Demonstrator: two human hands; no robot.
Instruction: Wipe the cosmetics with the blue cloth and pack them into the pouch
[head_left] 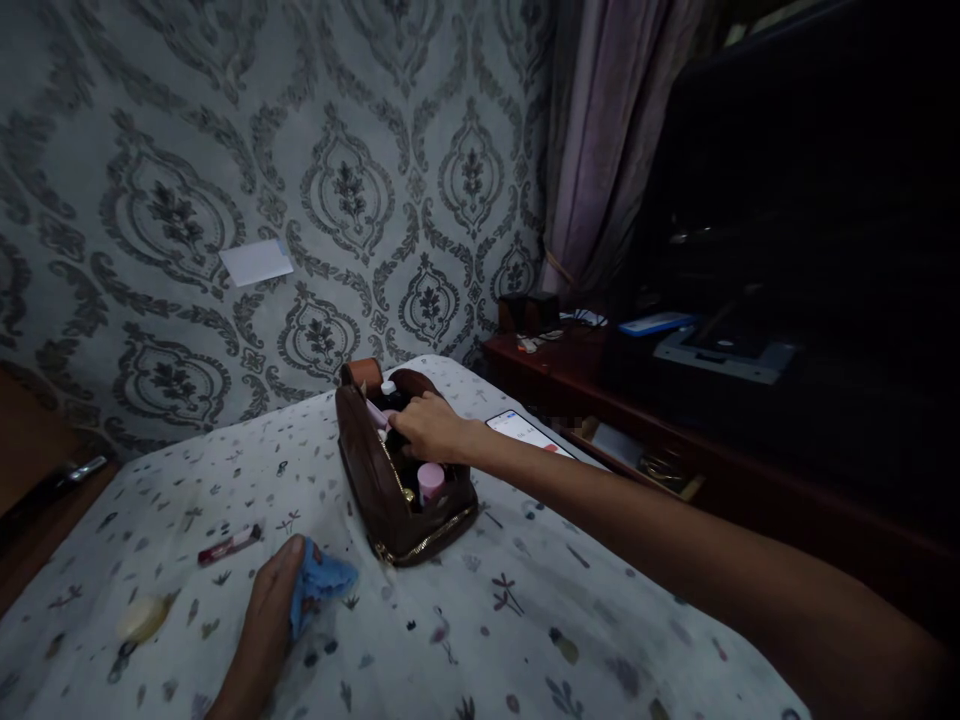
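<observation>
A dark brown zip bag (365, 480) stands unzipped on the patterned sheet. My right hand (431, 428) reaches into it with fingers curled down among the contents; the fingertips are partly hidden, and whatever they grip does not show clearly. Inside, a pink-lidded jar (430, 482) sits near the front, and a white-capped bottle (388, 388) is at the back. To the left of the bag, my left hand (274, 585) is closed on a crumpled blue cloth (324, 577). Beyond that hand lies a lip gloss tube (229, 546). A round pale yellow item (144, 620) rests farther left.
A phone (529, 433) with a lit screen lies right of the bag. Behind it are an open drawer (641, 462) and a dark red desk (551, 372) with small items. A large dark screen fills the right side. Patterned wallpaper (349, 200) rises behind the bed.
</observation>
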